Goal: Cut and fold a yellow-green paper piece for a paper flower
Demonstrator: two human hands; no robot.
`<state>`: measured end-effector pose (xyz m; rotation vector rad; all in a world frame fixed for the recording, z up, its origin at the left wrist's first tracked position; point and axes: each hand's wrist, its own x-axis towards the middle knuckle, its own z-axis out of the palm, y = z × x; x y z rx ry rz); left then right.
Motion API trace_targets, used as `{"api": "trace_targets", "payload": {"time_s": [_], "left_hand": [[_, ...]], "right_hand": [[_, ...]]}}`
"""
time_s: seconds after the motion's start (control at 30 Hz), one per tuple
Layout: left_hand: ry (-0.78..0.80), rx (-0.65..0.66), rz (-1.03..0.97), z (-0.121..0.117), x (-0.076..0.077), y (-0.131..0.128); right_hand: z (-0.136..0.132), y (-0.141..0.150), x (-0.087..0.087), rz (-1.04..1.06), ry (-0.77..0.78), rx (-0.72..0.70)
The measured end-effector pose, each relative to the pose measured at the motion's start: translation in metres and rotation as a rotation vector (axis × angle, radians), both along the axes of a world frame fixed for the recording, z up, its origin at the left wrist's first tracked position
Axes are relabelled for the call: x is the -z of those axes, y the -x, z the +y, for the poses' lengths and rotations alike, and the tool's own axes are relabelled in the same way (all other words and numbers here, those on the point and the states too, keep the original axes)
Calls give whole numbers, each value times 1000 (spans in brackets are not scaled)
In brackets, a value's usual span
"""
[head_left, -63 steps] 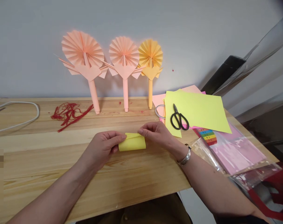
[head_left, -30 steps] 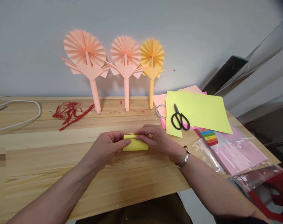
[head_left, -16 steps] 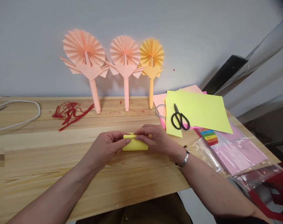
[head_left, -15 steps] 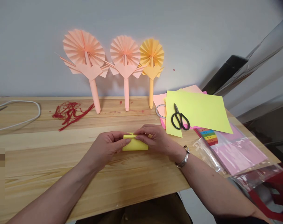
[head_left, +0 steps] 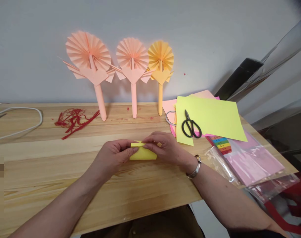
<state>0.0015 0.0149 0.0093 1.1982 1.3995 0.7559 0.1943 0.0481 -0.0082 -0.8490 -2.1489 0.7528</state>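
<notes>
a long wooden table runs across the view in front of a pale gray wall, and three paper fans on sticks lean against that wall well beyond the hands: a large peach one, a smaller peach one and a yellow-orange one. beyond and left of the left hand lie a tangle of red string and a loop of white cable. just beyond and right of the right hand, a yellow-green paper sheet sits on pink paper, with black-handled scissors on top and a metal ring at its edge. further right of that hand lies a clear plastic bag of pink paper. a silver bracelet circles the right wrist. the folded yellow paper lies flat on the table, its long axis running left to right, directly between the hands. both hands are closed in a pinch along its upper folded edge, nearly meeting at the middle, while its lower part shows below them.
</notes>
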Motion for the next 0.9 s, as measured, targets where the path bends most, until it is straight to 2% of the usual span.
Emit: {"api": "trace_targets", "payload": {"time_s": [0.2, 0.43, 0.67, 0.9], "left_hand": [[-37, 30, 32, 0, 2, 1], [-106, 54, 76, 0, 0, 0], [-338, 34, 262, -2, 7, 0], [-489, 48, 347, -4, 6, -2]], "right_hand": [[-1, 0, -1, 26, -24, -7], [-2, 0, -4, 64, 22, 2], [-1, 1, -5, 71, -5, 11], [1, 1, 1, 81, -163, 4]]}}
